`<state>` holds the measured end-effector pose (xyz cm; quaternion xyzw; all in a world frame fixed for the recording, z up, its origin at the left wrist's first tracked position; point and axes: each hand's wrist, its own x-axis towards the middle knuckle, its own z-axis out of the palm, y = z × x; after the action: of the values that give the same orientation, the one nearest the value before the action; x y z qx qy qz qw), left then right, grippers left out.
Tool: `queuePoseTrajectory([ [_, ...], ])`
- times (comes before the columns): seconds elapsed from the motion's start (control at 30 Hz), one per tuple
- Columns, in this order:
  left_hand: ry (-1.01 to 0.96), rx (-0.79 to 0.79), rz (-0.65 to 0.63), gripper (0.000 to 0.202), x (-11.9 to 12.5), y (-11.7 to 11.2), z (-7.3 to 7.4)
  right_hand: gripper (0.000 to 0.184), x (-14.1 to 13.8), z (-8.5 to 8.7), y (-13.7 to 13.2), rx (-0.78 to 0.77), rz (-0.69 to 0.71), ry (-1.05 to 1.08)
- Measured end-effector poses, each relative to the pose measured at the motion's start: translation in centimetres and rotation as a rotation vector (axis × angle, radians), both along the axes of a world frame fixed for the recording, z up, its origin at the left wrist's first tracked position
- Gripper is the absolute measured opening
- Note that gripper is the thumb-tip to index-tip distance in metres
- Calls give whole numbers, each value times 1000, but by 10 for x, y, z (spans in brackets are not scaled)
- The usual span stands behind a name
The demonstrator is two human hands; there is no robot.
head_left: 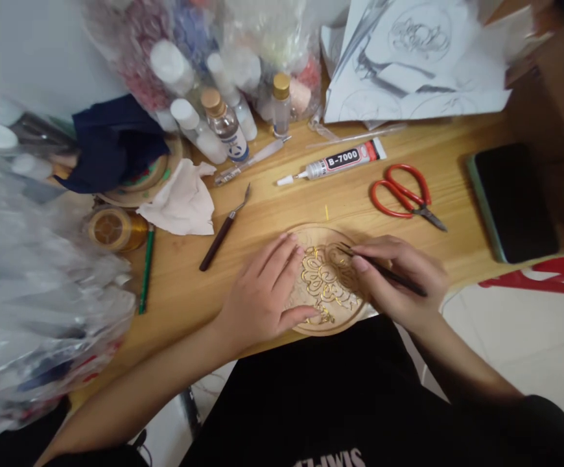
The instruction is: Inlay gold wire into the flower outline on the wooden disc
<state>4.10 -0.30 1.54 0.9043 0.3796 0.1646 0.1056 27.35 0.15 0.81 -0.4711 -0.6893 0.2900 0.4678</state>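
Note:
A round wooden disc [341,312] with a gold wire flower pattern [325,280] lies at the near edge of the wooden table [272,214]. My left hand [261,295] rests on the disc's left side, fingers stretched flat along its rim. My right hand [399,280] is closed on black tweezers [384,270], whose tips touch the pattern's upper right part.
Behind the disc lie a B-7000 glue tube [335,162], red scissors [406,196], a dark-handled tool [223,230] and a green pencil [146,259]. A phone [513,201] lies at right. Small bottles [223,126], plastic bags [34,292], pattern drawings [408,58] and a wire spool [114,228] crowd the back and left.

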Motion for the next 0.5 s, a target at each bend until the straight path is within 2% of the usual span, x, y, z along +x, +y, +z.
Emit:
queuePoseTrajectory([
  [0.1,64,41,64,61,3,-10,5,31,4,4,-1,28,-99,11],
  [0.23,134,133,60,62,1,-15,5,27,5,4,-6,-1,-97,-12],
  [0.5,131,84,-156,70,-12,3,-2,16,0,-1,-6,-18,-59,-4],
])
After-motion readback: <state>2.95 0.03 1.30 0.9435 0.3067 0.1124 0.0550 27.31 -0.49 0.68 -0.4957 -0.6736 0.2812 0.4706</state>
